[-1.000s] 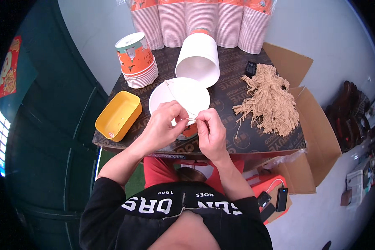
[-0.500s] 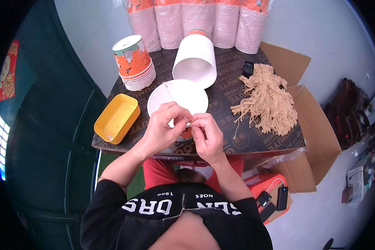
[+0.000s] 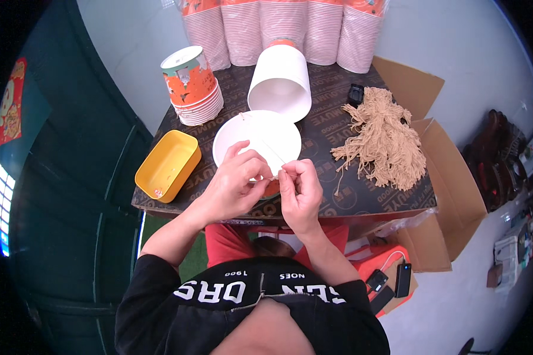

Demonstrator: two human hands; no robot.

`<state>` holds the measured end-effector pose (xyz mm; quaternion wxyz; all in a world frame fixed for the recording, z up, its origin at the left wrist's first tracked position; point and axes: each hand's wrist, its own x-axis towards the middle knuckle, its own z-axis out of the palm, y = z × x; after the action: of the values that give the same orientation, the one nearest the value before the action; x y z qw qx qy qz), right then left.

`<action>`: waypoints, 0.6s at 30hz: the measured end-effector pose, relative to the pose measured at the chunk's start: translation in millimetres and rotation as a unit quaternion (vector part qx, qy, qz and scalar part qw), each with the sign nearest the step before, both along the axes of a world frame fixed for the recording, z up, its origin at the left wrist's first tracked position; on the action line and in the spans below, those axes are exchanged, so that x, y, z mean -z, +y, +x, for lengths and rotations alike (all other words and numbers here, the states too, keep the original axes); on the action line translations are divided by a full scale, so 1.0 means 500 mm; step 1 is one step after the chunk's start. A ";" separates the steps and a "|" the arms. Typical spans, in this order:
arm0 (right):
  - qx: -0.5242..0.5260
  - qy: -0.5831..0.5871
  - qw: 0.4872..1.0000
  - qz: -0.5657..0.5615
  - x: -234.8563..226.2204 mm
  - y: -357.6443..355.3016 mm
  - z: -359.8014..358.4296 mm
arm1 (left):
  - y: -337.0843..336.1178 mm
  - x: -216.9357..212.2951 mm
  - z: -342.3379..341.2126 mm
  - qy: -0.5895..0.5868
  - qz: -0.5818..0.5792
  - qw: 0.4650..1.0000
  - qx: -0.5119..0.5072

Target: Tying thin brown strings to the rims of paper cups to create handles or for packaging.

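My left hand (image 3: 237,180) and my right hand (image 3: 299,189) meet over the near edge of a white paper bowl (image 3: 257,139) on a dark table (image 3: 337,198). Both pinch a thin tan string (image 3: 266,148) that runs from my fingertips up across the bowl's opening. The bowl's orange outer side shows just below my hands. A pile of cut tan strings (image 3: 382,139) lies to the right of the bowl.
A yellow plastic tray (image 3: 167,164) sits at the left. A short stack of orange and white bowls (image 3: 192,83) stands at the back left. A white stack lies on its side (image 3: 280,83). Tall wrapped bowl stacks (image 3: 284,29) line the back. An open cardboard box (image 3: 450,195) stands at the right.
My hands have stayed together at the bowl's near rim, with the fingers shifting slightly on the string. The bowl and the other things have not moved.
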<state>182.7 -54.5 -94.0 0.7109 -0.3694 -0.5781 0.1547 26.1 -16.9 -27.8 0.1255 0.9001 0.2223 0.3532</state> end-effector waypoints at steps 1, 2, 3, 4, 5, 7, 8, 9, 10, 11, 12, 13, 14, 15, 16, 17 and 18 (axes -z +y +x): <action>-0.015 0.047 0.999 -0.022 0.002 0.000 -0.004 | 0.000 0.000 0.000 -0.002 0.006 1.000 0.004; -0.015 0.047 0.999 -0.023 0.003 0.001 -0.006 | 0.000 0.000 0.001 -0.005 0.013 1.000 0.009; -0.014 0.061 0.998 -0.021 0.004 0.002 -0.008 | 0.001 0.000 0.000 -0.005 0.012 1.000 0.008; -0.012 0.075 0.997 -0.020 0.004 0.004 -0.009 | 0.002 0.001 0.000 -0.007 0.016 1.000 0.012; -0.013 0.074 0.997 -0.020 0.002 0.004 -0.007 | 0.004 0.002 0.000 -0.010 0.021 1.000 0.016; 0.032 -0.029 0.999 0.001 -0.005 0.002 0.001 | 0.006 0.005 -0.002 -0.011 0.020 1.000 0.016; 0.032 -0.029 0.999 0.001 -0.007 0.002 0.002 | 0.006 0.006 -0.002 -0.012 0.020 1.000 0.016; 0.041 -0.051 0.998 0.007 -0.008 0.002 0.003 | 0.007 0.006 -0.002 -0.013 0.019 1.000 0.016; 0.050 -0.073 0.996 0.012 -0.010 0.000 0.005 | 0.006 0.004 -0.001 -0.016 0.018 1.000 0.017; 0.050 -0.074 0.996 0.011 -0.012 -0.001 0.007 | 0.006 0.003 0.000 -0.019 0.017 1.000 0.018; 0.049 -0.087 0.995 0.023 -0.014 -0.002 0.008 | 0.007 0.004 0.001 -0.020 0.016 1.000 0.018; 0.048 -0.098 0.993 0.034 -0.015 -0.002 0.010 | 0.009 0.004 0.002 -0.023 0.019 0.999 0.018; 0.048 -0.099 0.993 0.033 -0.014 -0.001 0.012 | 0.009 0.005 0.003 -0.026 0.023 0.999 0.018; 0.041 -0.107 0.993 0.042 -0.014 -0.001 0.015 | 0.009 0.005 0.004 -0.026 0.022 0.999 0.018; 0.034 -0.115 0.991 0.051 -0.014 0.000 0.016 | 0.008 0.005 0.004 -0.030 0.017 0.999 0.013; 0.034 -0.115 0.992 0.050 -0.016 -0.004 0.016 | 0.008 0.005 0.004 -0.035 0.013 0.999 0.008; 0.020 -0.114 0.993 0.026 -0.021 -0.011 0.016 | 0.009 0.006 0.003 -0.034 0.012 0.999 0.007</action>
<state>190.6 -59.8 -83.7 0.6526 -0.3777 -0.6516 0.0827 27.7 -12.3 -30.6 0.1245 0.8904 0.2073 0.3857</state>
